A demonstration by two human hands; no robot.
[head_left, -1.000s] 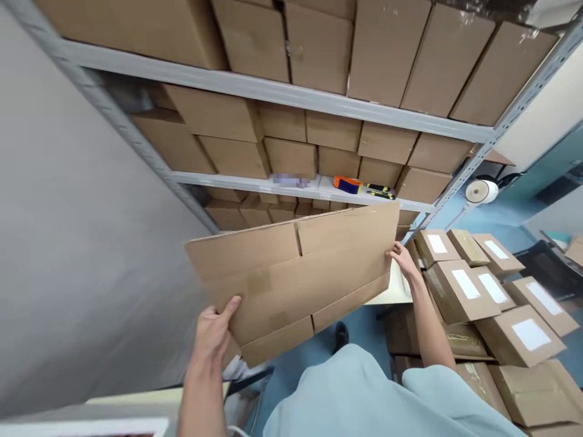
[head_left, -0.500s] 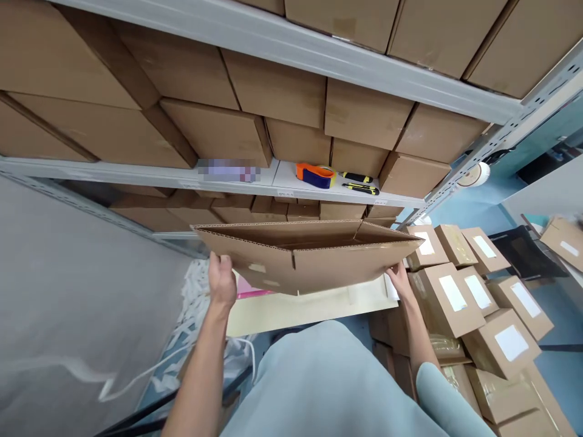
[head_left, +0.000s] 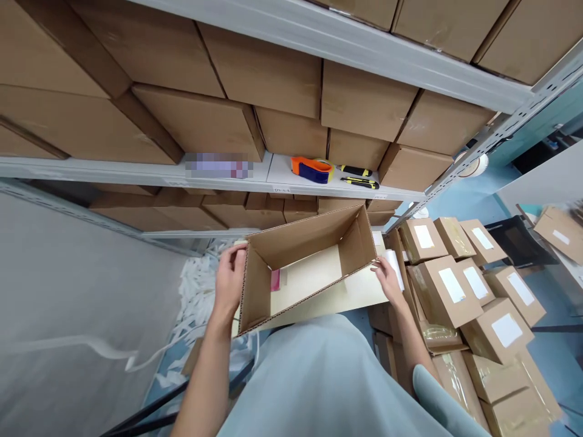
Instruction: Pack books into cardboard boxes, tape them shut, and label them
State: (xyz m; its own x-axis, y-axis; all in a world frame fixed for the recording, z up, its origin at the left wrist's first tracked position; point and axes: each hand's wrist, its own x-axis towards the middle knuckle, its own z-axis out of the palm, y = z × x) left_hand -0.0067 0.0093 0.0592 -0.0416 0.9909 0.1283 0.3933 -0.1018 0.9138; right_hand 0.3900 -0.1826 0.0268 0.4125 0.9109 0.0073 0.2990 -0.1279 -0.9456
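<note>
A brown cardboard box (head_left: 305, 240) is held over the pale tabletop (head_left: 359, 291), its four walls spread into a rectangle. Through its open bottom the tabletop and a pink item (head_left: 276, 280) show. My left hand (head_left: 229, 282) is closed around the box's left end wall, some fingers hidden inside the fold of the hand. At the right front corner, my right hand (head_left: 387, 278) pinches the cardboard edge. A white roll (head_left: 393, 269) lies just beyond my right hand.
Metal shelving (head_left: 228, 173) full of brown boxes rises in front. On it lie an orange and blue tape dispenser (head_left: 312, 169) and two yellow-black box cutters (head_left: 359, 182). Labelled boxes (head_left: 450, 285) are stacked at right. White paper strips (head_left: 195, 297) cover the floor at left.
The cardboard was nearly flat and has been spread open into a rectangular box. It has come lower and its left end has swung nearer to me. Both hands still hold it.
</note>
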